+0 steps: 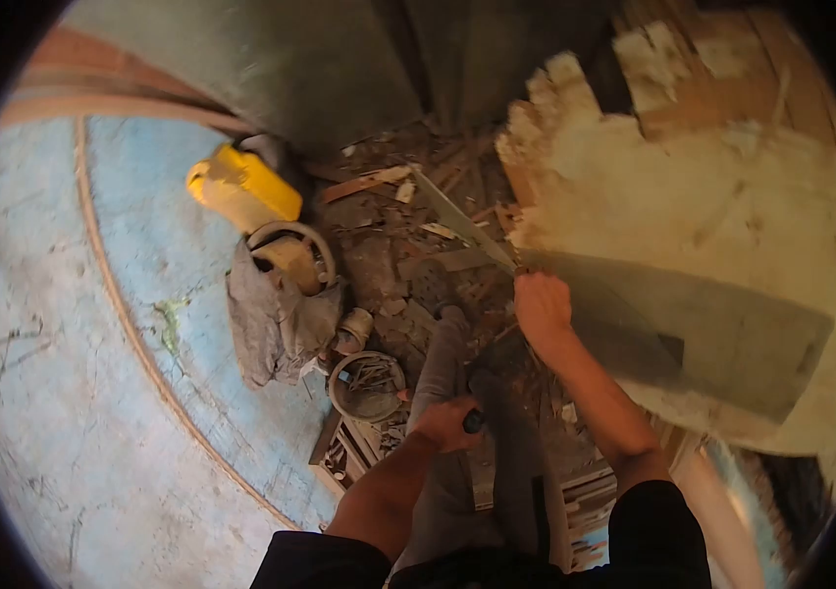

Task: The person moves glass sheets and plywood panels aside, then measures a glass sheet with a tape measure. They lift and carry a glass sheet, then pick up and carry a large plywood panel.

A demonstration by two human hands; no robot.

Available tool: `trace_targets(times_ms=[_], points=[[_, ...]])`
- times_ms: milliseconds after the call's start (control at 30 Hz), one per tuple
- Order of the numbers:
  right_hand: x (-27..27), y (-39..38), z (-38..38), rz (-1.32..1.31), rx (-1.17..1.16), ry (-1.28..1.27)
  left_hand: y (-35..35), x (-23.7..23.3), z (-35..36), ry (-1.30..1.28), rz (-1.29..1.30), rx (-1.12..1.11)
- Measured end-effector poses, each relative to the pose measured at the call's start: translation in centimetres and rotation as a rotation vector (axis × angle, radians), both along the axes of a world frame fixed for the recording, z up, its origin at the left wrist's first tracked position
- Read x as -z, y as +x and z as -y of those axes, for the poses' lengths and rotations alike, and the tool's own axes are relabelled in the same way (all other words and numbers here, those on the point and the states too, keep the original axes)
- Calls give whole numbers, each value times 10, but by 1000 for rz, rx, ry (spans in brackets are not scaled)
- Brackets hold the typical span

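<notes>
My right hand (543, 306) is closed in a fist near the left edge of a pale board. From it a long, flat grey blade (467, 226), perhaps of a saw or machete, slants up and to the left over the debris. Any handle is hidden inside the fist. Lower down, my left hand (443, 425) is wrapped round a black, round-ended handle (474, 422) in front of my legs. What that handle belongs to does not show. The pale board (683, 211), with a ragged, splintered top edge, lies right of my right hand; a shadow falls across it.
A yellow plastic container (246, 187) stands at the left beside a bucket (325, 257) draped with grey cloth (276, 329). Below is a smaller bucket (367, 412) holding small pieces. Wood scraps litter the floor (374, 260). A blue-white wall (173, 265) rises at left.
</notes>
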State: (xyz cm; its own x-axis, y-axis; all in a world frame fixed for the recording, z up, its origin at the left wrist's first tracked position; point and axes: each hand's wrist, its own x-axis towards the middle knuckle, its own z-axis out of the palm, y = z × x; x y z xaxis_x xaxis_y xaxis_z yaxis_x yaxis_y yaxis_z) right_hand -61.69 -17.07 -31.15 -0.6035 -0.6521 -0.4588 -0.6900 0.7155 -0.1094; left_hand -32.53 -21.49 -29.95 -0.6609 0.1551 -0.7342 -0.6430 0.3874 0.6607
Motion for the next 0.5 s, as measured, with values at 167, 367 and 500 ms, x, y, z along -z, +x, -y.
trace_targets(times_ms=[167,367,500], points=[[-25,30,-93,36,160,26,-15,-11,-8,-3,73,139],[-3,79,-201,67,319,88,-15,-6,-20,-47,87,243],[8,102,-254,114,393,34,-24,-11,-23,-57,61,289]])
